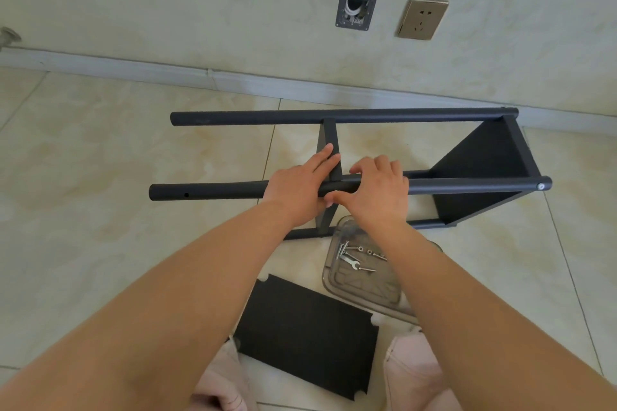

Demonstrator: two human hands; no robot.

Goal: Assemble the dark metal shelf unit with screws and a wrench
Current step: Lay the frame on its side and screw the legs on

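Both hands meet on the near post (450,186) of the shelf unit lying on the floor: left hand (302,182) flat against the middle shelf (329,140), right hand (379,188) wrapped over the post. A small screw (335,192) at the joint could drop if the hole misaligns.

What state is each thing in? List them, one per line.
Shelf unit: on its side on the floor, partly assembled.
Near pole: one screw hole empty.
Loose shelf panel: flat on the floor, unattached.
Clear tray: holds screws and a wrench.
Left hand: resting on the near pole.
Right hand: curled over the pole.
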